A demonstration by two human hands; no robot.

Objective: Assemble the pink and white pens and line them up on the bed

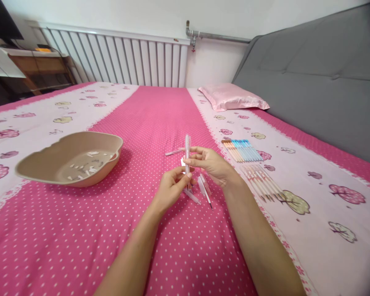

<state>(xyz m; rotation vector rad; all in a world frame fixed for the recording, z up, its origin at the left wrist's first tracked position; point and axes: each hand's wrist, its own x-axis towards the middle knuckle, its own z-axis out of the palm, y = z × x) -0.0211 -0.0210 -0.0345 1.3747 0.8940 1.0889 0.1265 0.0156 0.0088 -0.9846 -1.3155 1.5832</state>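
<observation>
Upright between my hands is a pale pink, see-through pen [187, 147]. My left hand [172, 186] pinches its lower end between thumb and finger. Higher up, my right hand [210, 163] closes its fingertips on the same pen. On the bedspread just below lie loose pen parts: a clear pinkish tube [191, 196], and a white piece with a thin dark-tipped refill [206, 190]. Beyond my hands rests another pink pen piece [174, 152]. My fingers hide part of the pen and some of the pieces beneath.
To the left stands a tan plastic basin [49, 176] with small white and grey bits inside. On the right lie a row of blue and orange pens [242, 150] and a row of pale pink pens [260, 181]. A pink pillow [232, 96] sits by the grey headboard [314, 78].
</observation>
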